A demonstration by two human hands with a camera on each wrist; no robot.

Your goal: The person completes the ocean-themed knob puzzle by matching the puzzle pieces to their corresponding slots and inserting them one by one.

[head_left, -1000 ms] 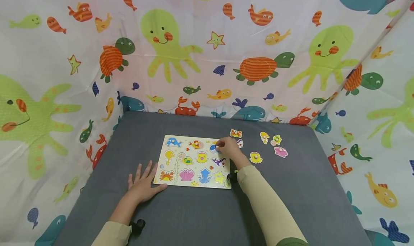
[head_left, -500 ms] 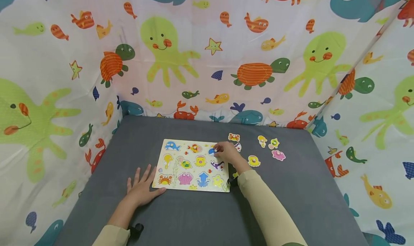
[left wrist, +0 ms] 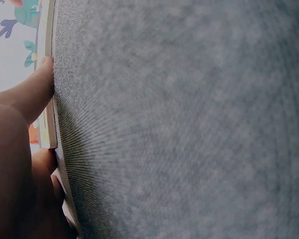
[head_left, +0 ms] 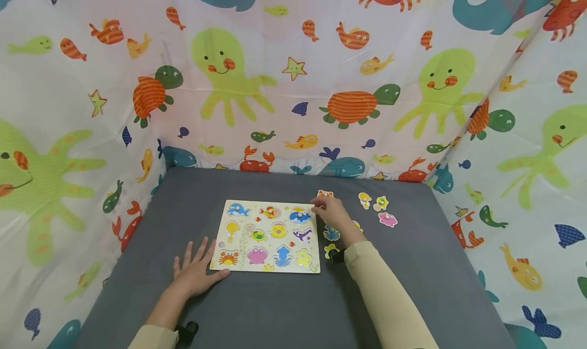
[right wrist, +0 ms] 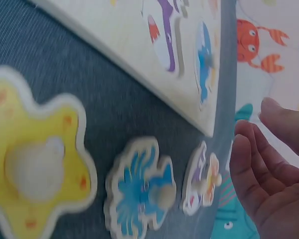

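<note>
A pale wooden puzzle board (head_left: 270,244) with sea animal pictures lies on the grey cloth. My left hand (head_left: 194,275) rests spread at its lower left corner, the thumb (left wrist: 42,82) against the board's edge. At the board's upper right corner, my right hand (head_left: 331,212) hovers with nothing in its loosely bent fingers; a gap shows between thumb and fingertips (right wrist: 241,144). A blue whale piece (head_left: 300,217) with a knob sits in the upper right slot. Just below the right hand are a squid piece (right wrist: 139,194), a star piece (right wrist: 77,127) and a purple-and-white piece (right wrist: 192,191).
Beyond the right hand lie a crab piece (head_left: 325,192), partly covered, a yellow seahorse piece (head_left: 364,200), a turtle piece (head_left: 381,203) and a pink shell piece (head_left: 388,219). A curtain (head_left: 293,99) printed with sea animals stands around the table's back and sides.
My right hand has let go of the whale piece in the board and drawn off to the right, uncovering it. The left hand stays at the board's corner; the head view has shifted slightly.
</note>
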